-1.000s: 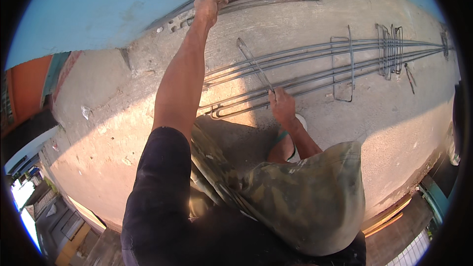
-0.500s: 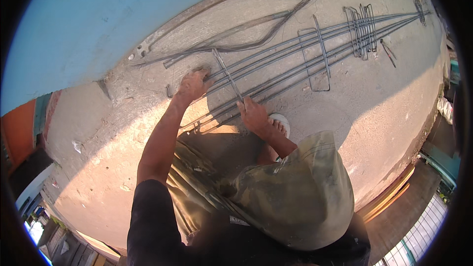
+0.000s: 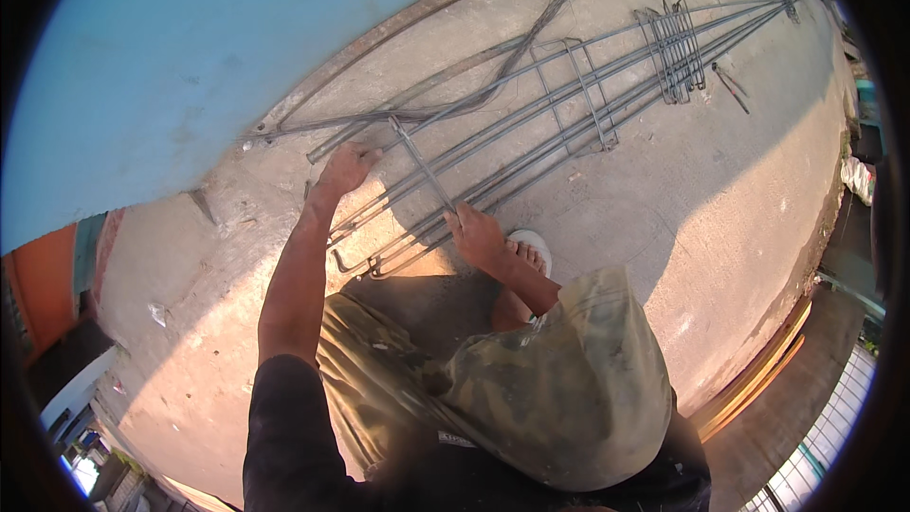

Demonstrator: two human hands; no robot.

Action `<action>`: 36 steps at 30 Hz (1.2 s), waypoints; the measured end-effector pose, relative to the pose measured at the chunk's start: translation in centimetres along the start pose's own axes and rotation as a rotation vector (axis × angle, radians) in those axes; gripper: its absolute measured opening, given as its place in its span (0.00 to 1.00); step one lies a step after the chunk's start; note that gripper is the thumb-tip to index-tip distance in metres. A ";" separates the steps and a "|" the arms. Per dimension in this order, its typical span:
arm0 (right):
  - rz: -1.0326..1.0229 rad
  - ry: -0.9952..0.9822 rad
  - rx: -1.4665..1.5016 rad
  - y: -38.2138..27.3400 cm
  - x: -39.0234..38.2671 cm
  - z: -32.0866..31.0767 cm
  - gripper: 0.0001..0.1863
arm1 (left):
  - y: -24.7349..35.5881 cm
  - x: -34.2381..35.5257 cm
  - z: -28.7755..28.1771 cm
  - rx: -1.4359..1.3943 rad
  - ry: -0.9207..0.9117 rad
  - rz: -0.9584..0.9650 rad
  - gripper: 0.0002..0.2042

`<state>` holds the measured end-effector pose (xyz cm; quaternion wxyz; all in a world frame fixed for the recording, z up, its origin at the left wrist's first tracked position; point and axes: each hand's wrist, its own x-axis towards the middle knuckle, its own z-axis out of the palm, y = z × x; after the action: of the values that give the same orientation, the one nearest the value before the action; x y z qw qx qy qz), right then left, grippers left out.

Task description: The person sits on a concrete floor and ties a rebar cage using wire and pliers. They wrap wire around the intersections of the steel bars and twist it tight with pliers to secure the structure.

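Long grey steel bars (image 3: pixel 569 85) lie side by side on the concrete floor, running from near my feet toward the upper right. My left hand (image 3: pixel 353 164) is closed on the near end of the uppermost bar. My right hand (image 3: pixel 471 228) grips the lower end of a short metal piece (image 3: pixel 422 162) lying crosswise over the bars. A loose bundle of thin wire (image 3: pixel 512 62) lies along their upper side. Rectangular bent-bar loops (image 3: pixel 668 52) sit in a cluster around the bars farther right, with another loop (image 3: pixel 597 100) nearer me.
A blue wall (image 3: pixel 142 85) borders the upper left, with a long metal strip (image 3: pixel 389 33) lying along it. A pliers-like tool (image 3: pixel 730 85) is right of the loops. My sandalled foot (image 3: pixel 529 248) is beside the bars. Wooden strips (image 3: pixel 758 370) lie beyond the right edge.
My left hand has left the wire bundle by the wall and come down onto the bars. My right hand stays on the crosswise piece. The view has shifted, and the middle loop sits differently.
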<state>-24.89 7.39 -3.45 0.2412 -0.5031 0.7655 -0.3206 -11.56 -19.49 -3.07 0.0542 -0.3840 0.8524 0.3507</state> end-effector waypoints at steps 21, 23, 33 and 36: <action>0.103 0.045 -0.024 3.8 0.8 -0.6 0.16 | -1.3 8.8 -2.9 0.488 0.459 0.044 0.18; 0.133 0.014 -0.041 3.6 0.9 -0.6 0.16 | -0.3 11.2 -5.7 0.515 0.519 -0.081 0.18; 0.094 0.060 -0.042 3.2 0.8 -0.9 0.15 | -1.3 7.9 -2.6 0.497 0.530 0.156 0.31; 0.104 0.051 -0.019 3.0 0.9 -0.7 0.14 | -0.9 6.6 -2.2 0.465 0.568 0.147 0.24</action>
<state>-27.56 7.58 -5.20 0.2331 -0.4566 0.7995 -0.3131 -15.12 -25.36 -4.32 -0.1240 -0.3810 0.9157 0.0303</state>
